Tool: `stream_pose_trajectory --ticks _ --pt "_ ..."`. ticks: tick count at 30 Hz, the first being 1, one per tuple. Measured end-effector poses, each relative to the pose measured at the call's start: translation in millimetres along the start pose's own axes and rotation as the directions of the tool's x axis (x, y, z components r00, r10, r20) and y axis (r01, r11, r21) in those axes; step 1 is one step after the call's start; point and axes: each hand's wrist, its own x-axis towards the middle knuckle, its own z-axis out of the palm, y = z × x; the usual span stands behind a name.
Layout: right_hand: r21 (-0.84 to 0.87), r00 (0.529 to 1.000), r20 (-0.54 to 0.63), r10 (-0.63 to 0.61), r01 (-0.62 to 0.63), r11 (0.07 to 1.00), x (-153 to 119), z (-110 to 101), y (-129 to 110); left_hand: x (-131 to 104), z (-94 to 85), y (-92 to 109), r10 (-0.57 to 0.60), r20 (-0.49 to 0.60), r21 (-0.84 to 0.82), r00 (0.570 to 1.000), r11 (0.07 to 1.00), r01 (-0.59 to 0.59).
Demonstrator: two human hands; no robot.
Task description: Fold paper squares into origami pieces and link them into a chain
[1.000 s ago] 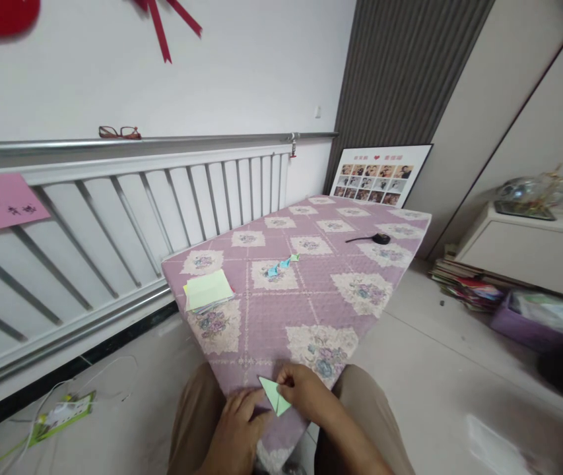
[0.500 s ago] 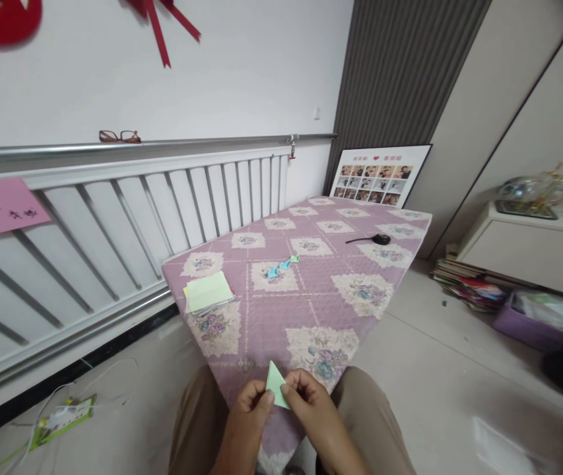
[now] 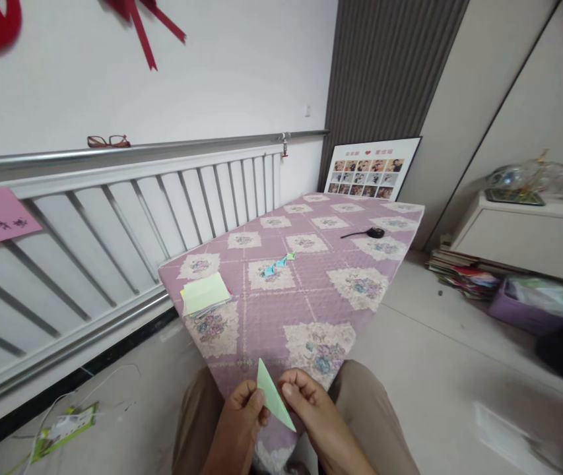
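Note:
A light green paper (image 3: 274,400), folded into a long triangle, is pinched between the thumb and fingers of my left hand (image 3: 242,417) above the near corner of the table. Close to its right edge is my right hand (image 3: 315,408), thumb and forefinger nearly together; whether they touch the paper I cannot tell. On the flowered purple tablecloth (image 3: 271,316) lies a stack of paper squares (image 3: 206,293) with a pale green sheet on top. Small folded blue pieces (image 3: 269,271) and a small green one (image 3: 291,256) form a row mid-table.
A black round object (image 3: 375,233) with a thin handle lies toward the far right of the table. A white radiator (image 3: 147,224) borders the left side. A photo board (image 3: 373,168) leans behind the far end.
The green paper has gone from a smaller triangle held by both hands to a longer one. My right hand's fingers have moved off its front. The view has shifted slightly.

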Motion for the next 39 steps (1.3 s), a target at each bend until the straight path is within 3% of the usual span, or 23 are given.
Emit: stream_pose_trajectory --ticks 5,10,19,24,27,33,39 --pt "0.180 0.993 0.112 0.023 -0.043 0.983 -3.7 2.2 -1.1 -5.8 3.8 9.1 0.018 0.093 -0.032 0.996 0.999 -0.015" --pt "0.222 0.974 0.226 -0.009 -0.043 0.974 -5.3 5.8 -3.0 -6.0 2.9 7.4 0.017 0.125 -0.062 0.992 0.998 -0.009" --pt "0.269 0.980 0.188 0.059 -0.109 0.957 -10.7 12.4 -9.9 -6.2 -4.8 3.6 0.008 0.203 -0.133 0.979 0.991 0.019" --pt "0.119 0.998 0.058 0.034 -0.041 0.992 -8.1 12.5 -7.5 -5.5 -5.7 3.1 -0.003 0.203 -0.146 0.979 0.989 0.034" --pt "-0.097 0.999 0.023 -0.036 0.038 0.995 -10.1 10.7 -13.0 -5.0 -6.0 2.0 0.000 0.214 -0.176 0.977 0.984 0.039" --pt "-0.533 0.966 0.192 -0.176 0.253 0.807 -21.4 8.4 -41.5 -8.5 -3.8 5.4 -0.015 0.255 -0.287 0.967 0.954 0.090" --pt "-0.651 0.922 0.348 -0.168 0.366 0.665 -24.5 3.1 -46.6 -12.5 2.2 15.4 -0.030 0.296 -0.399 0.955 0.904 0.152"
